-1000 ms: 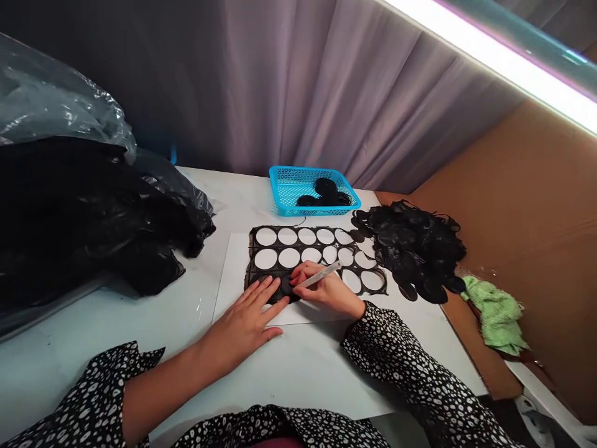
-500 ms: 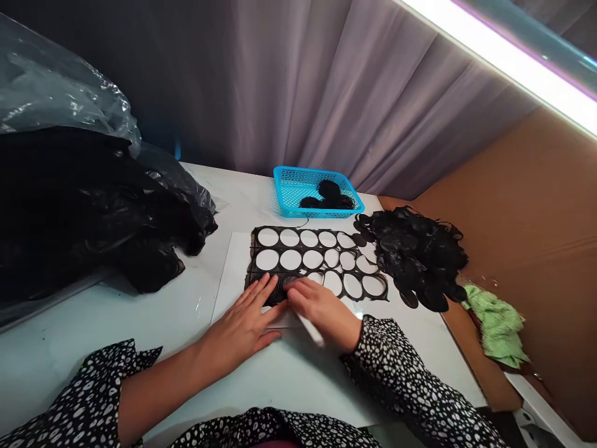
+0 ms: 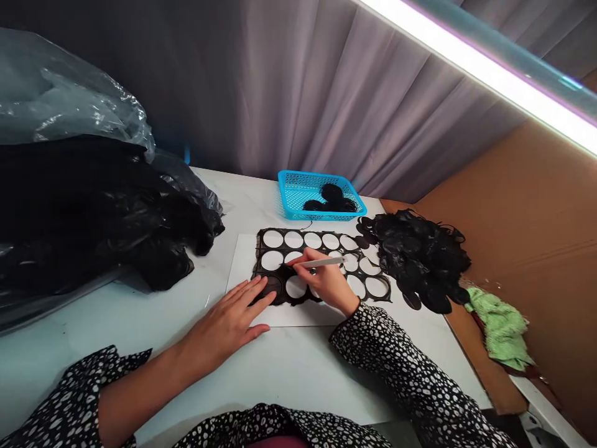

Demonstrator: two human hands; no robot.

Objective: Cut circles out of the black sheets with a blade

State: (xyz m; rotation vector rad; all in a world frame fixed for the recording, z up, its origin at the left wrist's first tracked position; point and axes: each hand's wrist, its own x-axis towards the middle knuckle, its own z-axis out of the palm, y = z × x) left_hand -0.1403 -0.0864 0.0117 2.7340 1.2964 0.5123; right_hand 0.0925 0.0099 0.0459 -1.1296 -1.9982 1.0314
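While the left hand (image 3: pixel 233 317) lies palm down with its fingers a little spread and its thumb standing apart, nothing is gripped in it; its fingertips rest on the lower left corner of the black sheet (image 3: pixel 283 249), beside a circle that is still filled with black. Over on the other side, the right hand (image 3: pixel 329 280) has thumb and fingers closed together on a slim pale tool (image 3: pixel 321 262), held much like a pen. The tool's tip points left, its long axis runs nearly straight across from side to side, and the back end sticks out past the knuckles. Something dark sits right at those fingertips, though from here I can't tell whether it's loose. The black sheet, full of round holes in rows, lies flat on a white board (image 3: pixel 240 261) on the white table (image 3: pixel 289 367), its long axis going left to right. Just behind it is a blue basket (image 3: pixel 321 216) with black round pieces (image 3: pixel 332 193) inside, and off its right end sits a heap of black discs (image 3: pixel 420 255), with a green cloth (image 3: pixel 501 326) beyond.
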